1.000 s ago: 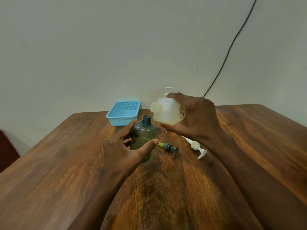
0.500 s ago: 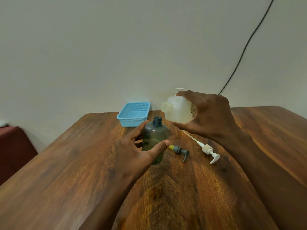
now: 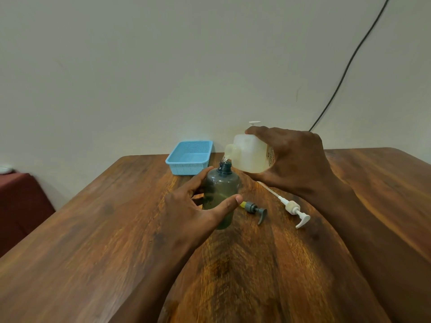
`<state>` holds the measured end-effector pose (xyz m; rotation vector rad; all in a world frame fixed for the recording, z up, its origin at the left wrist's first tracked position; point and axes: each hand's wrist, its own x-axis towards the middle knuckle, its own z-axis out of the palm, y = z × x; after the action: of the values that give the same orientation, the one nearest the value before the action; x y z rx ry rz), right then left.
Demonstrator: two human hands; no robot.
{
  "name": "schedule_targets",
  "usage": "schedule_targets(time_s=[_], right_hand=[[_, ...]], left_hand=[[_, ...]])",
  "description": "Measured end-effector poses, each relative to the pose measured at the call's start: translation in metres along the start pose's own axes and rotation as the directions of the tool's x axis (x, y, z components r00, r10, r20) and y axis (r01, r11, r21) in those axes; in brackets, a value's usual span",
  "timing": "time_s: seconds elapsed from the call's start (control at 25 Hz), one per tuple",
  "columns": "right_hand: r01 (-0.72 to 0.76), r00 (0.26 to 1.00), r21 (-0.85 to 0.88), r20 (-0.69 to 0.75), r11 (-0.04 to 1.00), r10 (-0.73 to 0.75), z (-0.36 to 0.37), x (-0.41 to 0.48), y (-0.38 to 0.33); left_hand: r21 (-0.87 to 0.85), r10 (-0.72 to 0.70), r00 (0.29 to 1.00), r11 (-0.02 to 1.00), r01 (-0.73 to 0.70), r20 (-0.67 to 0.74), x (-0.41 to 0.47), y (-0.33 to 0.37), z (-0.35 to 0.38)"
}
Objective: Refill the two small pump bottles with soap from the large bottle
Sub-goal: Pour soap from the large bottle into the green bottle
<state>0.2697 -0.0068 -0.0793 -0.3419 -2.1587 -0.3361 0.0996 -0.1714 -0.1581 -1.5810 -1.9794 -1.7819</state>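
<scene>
Right hand (image 3: 293,159) tilting large bottle (image 3: 250,155), left hand (image 3: 198,206) gripping grey bottle (image 3: 220,190)

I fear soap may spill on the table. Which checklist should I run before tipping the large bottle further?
1. Open, upright grey bottle: ok.
2. Steadying grip of left hand on it: ok.
3. Grip of right hand on large bottle: ok.
4. Its mouth above the grey neck: ok.
5. Fill level inside grey bottle: cannot tell.
6. Loose grey pump and white pump aside from the pour: ok.
</scene>
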Motion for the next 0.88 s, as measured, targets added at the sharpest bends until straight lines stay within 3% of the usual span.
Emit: schedule_targets(time_s=[0.88], right_hand=[[-0.006,1.0,0.01,-0.01,1.0,0.006,0.0003,0.0009,0.0039]], left_hand=[[-0.049,0.025,1.0,0.998,-0.025,-0.003,-0.0017,0.004,-0.0002]])
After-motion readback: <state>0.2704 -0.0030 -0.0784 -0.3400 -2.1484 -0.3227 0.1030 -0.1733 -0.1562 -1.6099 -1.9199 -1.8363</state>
